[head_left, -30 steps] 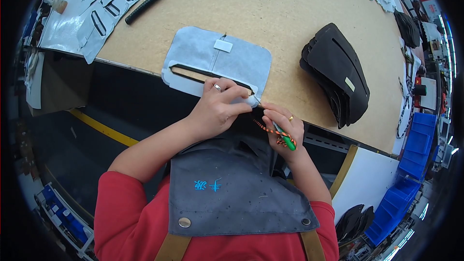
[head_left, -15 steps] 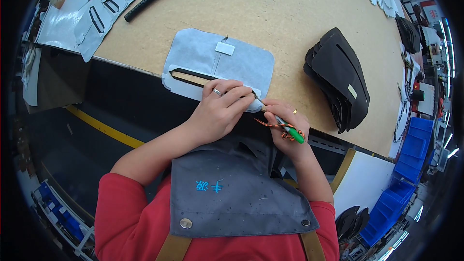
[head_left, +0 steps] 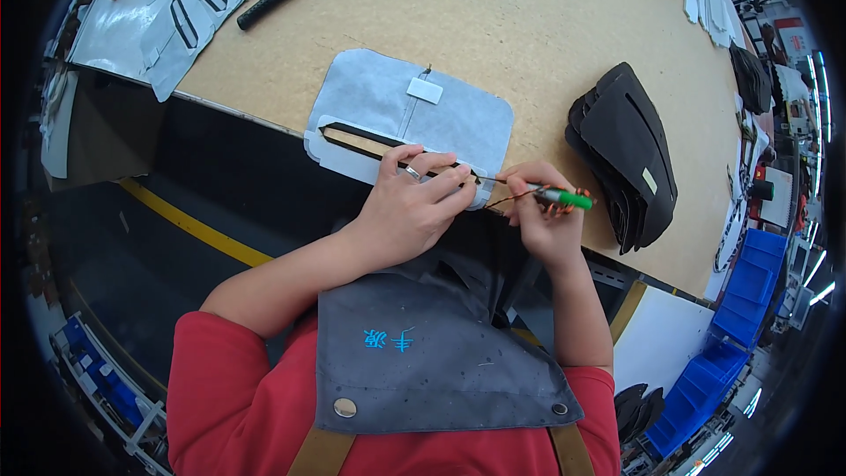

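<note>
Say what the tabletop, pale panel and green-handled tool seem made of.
Tabletop: likely wood fibreboard, matt, tan with fine speckles.
Pale panel: perhaps fabric or leather backing, matt, faintly mottled.
Green-handled tool: handle end probably plastic, smooth, bright green.

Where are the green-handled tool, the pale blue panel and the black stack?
Green-handled tool (head_left: 575, 200): head view, on its green handle.
Pale blue panel (head_left: 374, 95): head view, on its bare upper-left face.
Black stack (head_left: 628, 145): head view, on its top piece.

Red short sleeves (head_left: 216, 379), grey apron (head_left: 449, 379), brown straps (head_left: 324, 453), silver ring (head_left: 413, 173)
</note>
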Tool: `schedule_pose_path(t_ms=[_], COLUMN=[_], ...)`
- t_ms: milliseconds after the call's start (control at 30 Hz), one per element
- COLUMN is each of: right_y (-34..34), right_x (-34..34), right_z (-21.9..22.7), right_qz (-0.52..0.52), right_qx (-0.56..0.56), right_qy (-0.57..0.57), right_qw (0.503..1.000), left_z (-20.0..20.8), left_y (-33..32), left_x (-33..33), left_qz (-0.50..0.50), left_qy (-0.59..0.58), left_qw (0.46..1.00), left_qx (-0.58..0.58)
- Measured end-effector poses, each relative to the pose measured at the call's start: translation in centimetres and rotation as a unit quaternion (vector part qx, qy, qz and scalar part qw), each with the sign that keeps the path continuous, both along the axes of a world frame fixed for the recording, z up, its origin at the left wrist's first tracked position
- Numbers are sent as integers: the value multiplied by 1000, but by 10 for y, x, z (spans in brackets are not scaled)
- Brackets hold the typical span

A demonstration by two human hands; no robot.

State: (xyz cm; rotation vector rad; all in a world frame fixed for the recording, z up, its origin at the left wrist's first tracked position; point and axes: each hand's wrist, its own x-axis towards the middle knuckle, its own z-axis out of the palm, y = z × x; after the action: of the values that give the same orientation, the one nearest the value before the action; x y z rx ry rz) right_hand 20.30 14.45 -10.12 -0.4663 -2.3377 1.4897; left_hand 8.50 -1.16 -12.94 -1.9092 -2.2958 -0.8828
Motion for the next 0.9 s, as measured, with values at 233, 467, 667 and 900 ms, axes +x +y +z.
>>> schedule_pose_path(t_ms=[233, 467, 667, 900], right_y=[11, -2, -6, -9], right_x=[7, 11, 16, 19], right_z=[-6, -7, -12, -10], right_qz=[-154, -114, -91, -78], right_qx=[-298, -221, -193, -84], right_qy=[29, -14, 16, 57], right_qw=[942, 968, 977, 992], left_z=[-2, 2, 10, 17], left_y=[1, 2, 0, 0], left_x=[-1, 0, -2, -2], left_qz=[7, 17, -3, 30], left_qy=[-35, -51, 2, -145], left_qw=[999, 998, 999, 986], left_qx=[17, 13, -53, -75])
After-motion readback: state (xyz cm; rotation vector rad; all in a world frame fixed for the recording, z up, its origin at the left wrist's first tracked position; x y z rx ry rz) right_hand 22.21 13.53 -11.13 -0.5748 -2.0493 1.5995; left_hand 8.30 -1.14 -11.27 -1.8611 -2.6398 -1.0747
